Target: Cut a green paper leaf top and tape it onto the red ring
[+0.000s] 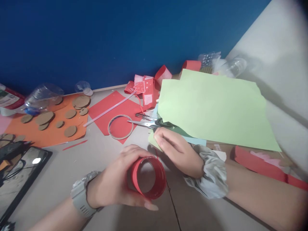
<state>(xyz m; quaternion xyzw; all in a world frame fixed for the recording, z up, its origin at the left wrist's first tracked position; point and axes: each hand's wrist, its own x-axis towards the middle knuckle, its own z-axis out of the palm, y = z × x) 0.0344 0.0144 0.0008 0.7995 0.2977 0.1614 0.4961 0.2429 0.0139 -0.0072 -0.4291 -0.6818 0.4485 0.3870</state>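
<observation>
My left hand (115, 179) curves around a red paper tube (149, 178), its open end facing me and its thumb along the lower rim. My right hand (178, 150) is closed, fingertips at the dark handle of a pair of scissors (144, 123). The blades point left, with their tip over the edge of a tape ring (109, 128). Just beyond the scissors lies a pen-like cutter or pen (141, 116). A small light green paper piece (152, 141) shows beside my right fingers, partly hidden by them.
A large light green sheet (211, 109) covers the right side. Red paper (106, 112) with a pale straw (110, 109) lies left of centre. Cardboard discs (69, 131) rest on orange paper (54, 134). A dark-framed device (26, 179) sits at the left edge; plastic bottles (44, 96) stand behind.
</observation>
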